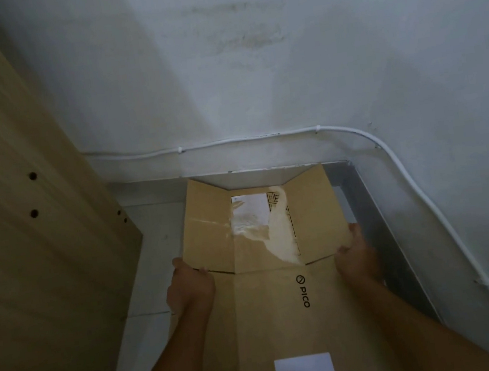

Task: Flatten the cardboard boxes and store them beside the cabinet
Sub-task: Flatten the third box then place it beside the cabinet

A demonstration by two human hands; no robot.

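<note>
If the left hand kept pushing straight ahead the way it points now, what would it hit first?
Probably the wall's base below the white cable. The left hand grips the flattened box at its left edge; bare floor lies ahead, though depth is unclear.

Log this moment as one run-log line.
flattened cardboard box | left hand, right hand holding side edges | beside cabinet, near wall

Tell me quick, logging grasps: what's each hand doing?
Left hand: closed on the flattened cardboard box, left edge.
Right hand: closed on the box's right edge.
</note>
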